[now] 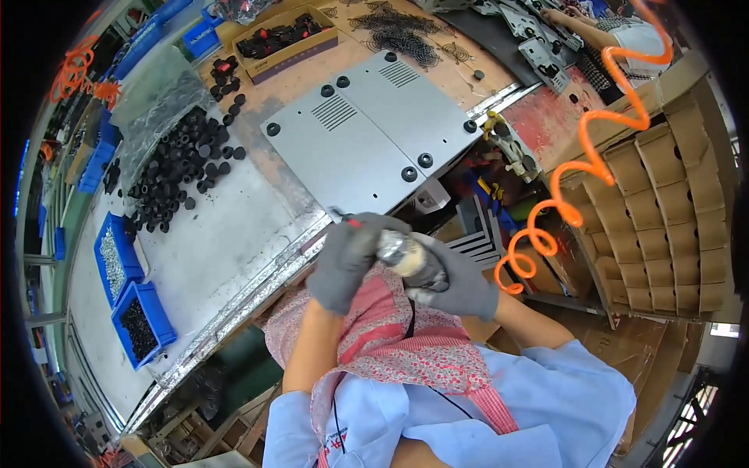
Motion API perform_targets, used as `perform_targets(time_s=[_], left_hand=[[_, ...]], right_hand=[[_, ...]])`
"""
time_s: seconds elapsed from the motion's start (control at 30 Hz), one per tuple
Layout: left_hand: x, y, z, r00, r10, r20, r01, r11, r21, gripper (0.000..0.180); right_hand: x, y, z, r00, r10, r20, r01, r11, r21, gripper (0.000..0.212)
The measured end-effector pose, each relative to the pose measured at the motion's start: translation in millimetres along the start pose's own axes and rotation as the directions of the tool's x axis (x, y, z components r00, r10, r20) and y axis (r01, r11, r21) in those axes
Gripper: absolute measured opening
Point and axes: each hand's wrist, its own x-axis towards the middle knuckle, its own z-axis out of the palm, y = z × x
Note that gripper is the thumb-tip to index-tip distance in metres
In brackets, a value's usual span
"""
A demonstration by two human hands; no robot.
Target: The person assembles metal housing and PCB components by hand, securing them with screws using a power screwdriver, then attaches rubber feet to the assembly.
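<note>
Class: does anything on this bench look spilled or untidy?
The black round pieces lie loose in a heap on the bench beside a crumpled clear bag. They look spilled, perhaps tipped out, since other small parts sit in blue bins.

We see a curly orange hose (597,161) hanging in front of a big brown box (651,204) split into little squares, a small box (297,61) of black and red bits near thin black wire rings (399,39) on the counter (218,226), and another person's arm (585,30) at the top right.

Grey gloves (340,269), light-blue short-sleeved shirt (558,398), pink floral apron (413,360)
</note>
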Motion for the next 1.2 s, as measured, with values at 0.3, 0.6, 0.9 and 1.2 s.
perform_targets(time_s=[0.3, 0.6, 0.9, 1.2], left_hand=[[34.4, -53.8, 37.6, 0.981, -0.129, 0.146, 0.147, 0.982, -0.122, 0.035], [22.1, -105.9, 20.8, 0.901, -0.388, 0.194, 0.405, 0.592, -0.697, 0.037], [25.3, -91.8, 10.1, 0.881, -0.468, 0.068, 0.4, 0.661, -0.635, 0.029], [19.7, -78.6, 6.7, 0.885, -0.465, 0.014, 0.391, 0.729, -0.562, 0.036]], right_hand=[[-29.7, 38.4, -25.7, 0.801, 0.538, -0.264, -0.369, 0.79, 0.49, 0.048], [-19.6, 86.8, -30.7, 0.763, 0.496, -0.415, -0.266, 0.826, 0.498, 0.046], [-16.8, 93.1, -47.5, 0.744, 0.575, -0.34, -0.436, 0.803, 0.405, 0.052], [-13.7, 113.7, -43.1, 0.801, 0.396, -0.449, -0.303, 0.915, 0.266, 0.059]])
